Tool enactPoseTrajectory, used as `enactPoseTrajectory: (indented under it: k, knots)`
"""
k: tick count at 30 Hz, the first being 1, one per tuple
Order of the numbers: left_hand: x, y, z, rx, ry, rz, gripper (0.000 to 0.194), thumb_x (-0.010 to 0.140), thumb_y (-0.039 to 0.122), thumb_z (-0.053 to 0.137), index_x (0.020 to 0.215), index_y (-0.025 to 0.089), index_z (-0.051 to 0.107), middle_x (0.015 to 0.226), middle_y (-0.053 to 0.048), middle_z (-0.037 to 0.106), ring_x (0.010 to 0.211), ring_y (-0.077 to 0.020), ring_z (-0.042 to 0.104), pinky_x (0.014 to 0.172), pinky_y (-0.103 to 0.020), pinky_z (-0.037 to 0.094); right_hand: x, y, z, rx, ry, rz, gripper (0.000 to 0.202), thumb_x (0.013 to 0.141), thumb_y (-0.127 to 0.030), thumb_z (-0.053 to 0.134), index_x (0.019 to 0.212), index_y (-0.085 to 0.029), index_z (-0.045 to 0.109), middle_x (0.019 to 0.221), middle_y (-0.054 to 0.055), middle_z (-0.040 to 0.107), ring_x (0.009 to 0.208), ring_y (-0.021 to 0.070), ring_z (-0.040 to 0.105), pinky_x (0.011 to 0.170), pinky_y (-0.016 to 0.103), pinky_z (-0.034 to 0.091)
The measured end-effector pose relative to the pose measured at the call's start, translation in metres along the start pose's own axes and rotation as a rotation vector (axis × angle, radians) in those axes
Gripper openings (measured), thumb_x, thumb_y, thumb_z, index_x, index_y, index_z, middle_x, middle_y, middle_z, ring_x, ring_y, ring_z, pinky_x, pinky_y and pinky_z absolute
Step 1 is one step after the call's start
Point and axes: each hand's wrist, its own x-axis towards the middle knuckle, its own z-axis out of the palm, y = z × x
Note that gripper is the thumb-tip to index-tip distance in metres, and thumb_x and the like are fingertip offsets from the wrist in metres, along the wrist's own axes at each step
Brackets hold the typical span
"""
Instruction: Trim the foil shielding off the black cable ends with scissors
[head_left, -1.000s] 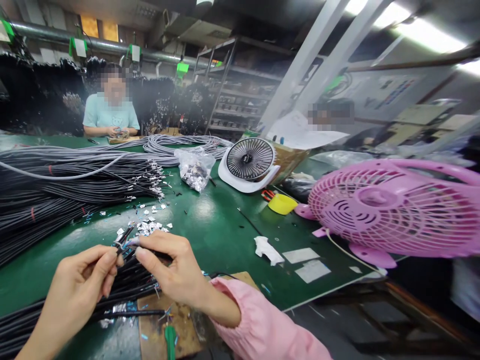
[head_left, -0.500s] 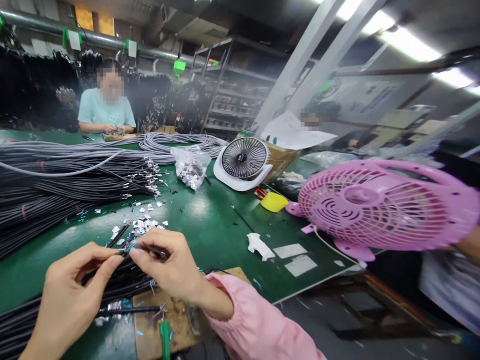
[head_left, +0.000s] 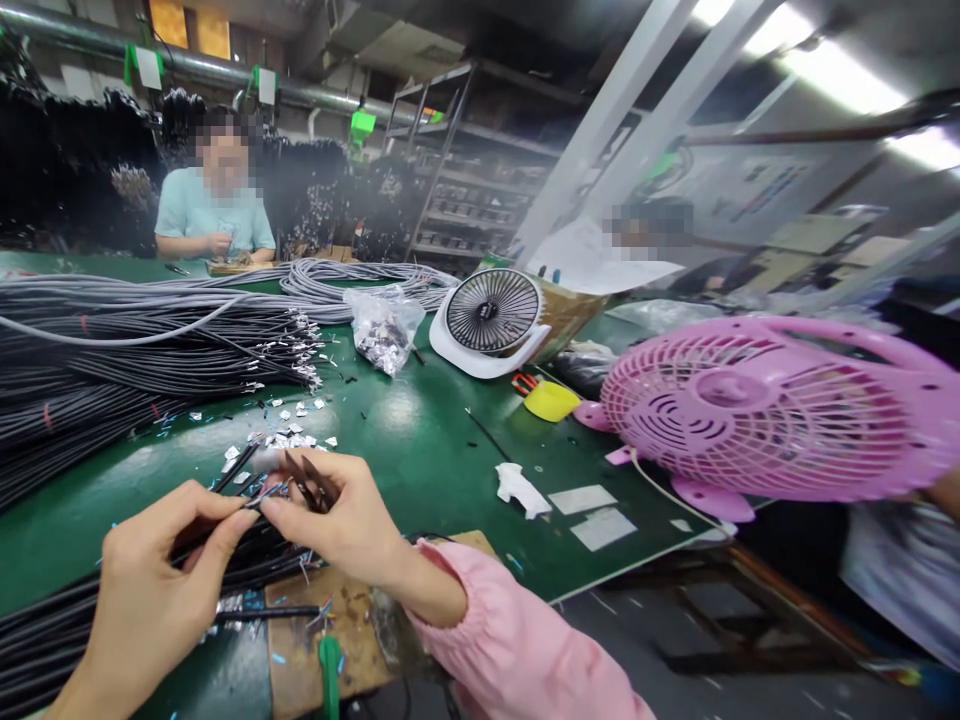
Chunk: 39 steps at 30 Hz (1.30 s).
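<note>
My left hand (head_left: 161, 570) pinches a black cable near its stripped end between thumb and forefinger. Thin colored wires (head_left: 270, 490) stick out of that end, toward my right hand (head_left: 337, 520). A dark two-pronged tool (head_left: 307, 482) is held in my right hand, its points up; whether it is snips or tweezers I cannot make out. The right thumb and fingers are at the wires. Under both hands lies a bundle of black cables (head_left: 45, 640). One more stripped cable (head_left: 274, 612) rests on a stained wooden board (head_left: 300, 665), beside a green-handled tool (head_left: 330, 670).
Black cable bundles (head_left: 150, 360) and grey coils (head_left: 337, 285) lie on the green table (head_left: 420, 470). Foil scraps (head_left: 289, 438), a bag (head_left: 384, 330), a white fan (head_left: 491, 315), a yellow piece (head_left: 551, 401) and a pink fan (head_left: 750, 410) are around. A co-worker (head_left: 216, 215) sits opposite.
My right hand has turned slightly, and the dark tool's prongs now point up and show more. The left hand keeps its pinch on the cable. The co-worker's hand has lifted.
</note>
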Motion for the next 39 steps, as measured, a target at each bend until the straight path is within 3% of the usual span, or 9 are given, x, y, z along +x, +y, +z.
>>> enactPoseTrajectory:
  k: [4,9,15,19,27,33,37,39]
  knots:
    - [0.006,0.002,-0.002,-0.12,-0.071,-0.107,0.022,0.078,0.033,0.064,0.059,0.023,0.068,0.052,0.004,0.064,0.042,-0.0103,0.058,0.04,-0.015,0.044,0.001,0.002,-0.001,0.013,0.024,0.006,0.031,0.069,-0.017,0.074,0.099,-0.019,0.072,0.089,0.003,0.071,0.064,0.0107,0.06,0.059,0.024,0.051]
    - [0.011,0.003,-0.004,-0.183,-0.146,-0.152,0.025,0.076,0.034,0.061,0.055,0.022,0.067,0.045,0.004,0.059,0.038,-0.0099,0.055,0.036,-0.014,0.041,0.002,0.006,-0.002,0.083,0.005,0.002,0.033,0.065,-0.027,0.081,0.095,-0.018,0.072,0.084,0.003,0.072,0.074,0.015,0.067,0.069,0.028,0.058]
    - [0.012,-0.001,-0.004,-0.223,-0.16,-0.281,0.031,0.075,0.042,0.061,0.055,0.02,0.065,0.047,0.001,0.058,0.04,-0.0115,0.056,0.038,-0.017,0.044,0.002,0.012,-0.003,-0.025,0.03,-0.193,0.02,0.07,-0.022,0.073,0.09,-0.018,0.074,0.073,0.001,0.068,0.057,0.0102,0.059,0.056,0.023,0.054]
    - [0.012,-0.001,-0.003,-0.196,-0.184,-0.26,0.034,0.076,0.044,0.06,0.052,0.02,0.063,0.044,0.001,0.056,0.038,-0.011,0.053,0.036,-0.016,0.041,0.002,0.016,-0.005,-0.082,0.011,-0.242,0.038,0.068,-0.02,0.073,0.106,-0.019,0.072,0.09,0.005,0.074,0.044,0.005,0.045,0.042,0.019,0.044]
    - [0.01,-0.001,-0.001,-0.156,-0.177,-0.198,0.03,0.078,0.04,0.059,0.056,0.021,0.065,0.044,0.003,0.059,0.036,-0.01,0.055,0.035,-0.014,0.04,0.001,0.022,-0.005,-0.198,0.039,-0.394,0.034,0.069,-0.018,0.07,0.103,-0.018,0.073,0.08,0.003,0.073,0.051,0.0087,0.054,0.046,0.019,0.046]
    - [0.012,0.001,0.001,-0.137,-0.135,-0.179,0.03,0.078,0.038,0.058,0.055,0.022,0.065,0.046,0.003,0.062,0.039,-0.01,0.059,0.038,-0.012,0.044,0.003,0.011,-0.002,-0.159,0.242,-0.344,0.014,0.068,-0.017,0.06,0.075,-0.018,0.073,0.062,0.0,0.066,0.052,0.0103,0.057,0.047,0.02,0.046]
    - [0.011,0.001,0.002,-0.124,-0.12,-0.186,0.029,0.077,0.039,0.059,0.055,0.021,0.065,0.046,0.003,0.061,0.038,-0.0103,0.058,0.037,-0.013,0.044,0.003,0.007,-0.002,-0.074,0.164,-0.197,0.023,0.069,-0.023,0.069,0.09,-0.016,0.073,0.074,0.004,0.074,0.054,0.0122,0.064,0.05,0.022,0.053]
    - [0.011,0.002,0.004,-0.115,-0.098,-0.18,0.029,0.076,0.038,0.059,0.055,0.021,0.065,0.045,0.004,0.061,0.037,-0.0103,0.057,0.036,-0.014,0.043,0.002,0.011,-0.002,-0.107,0.13,-0.223,0.024,0.07,-0.024,0.072,0.093,-0.016,0.073,0.075,0.005,0.075,0.058,0.0143,0.068,0.053,0.023,0.056]
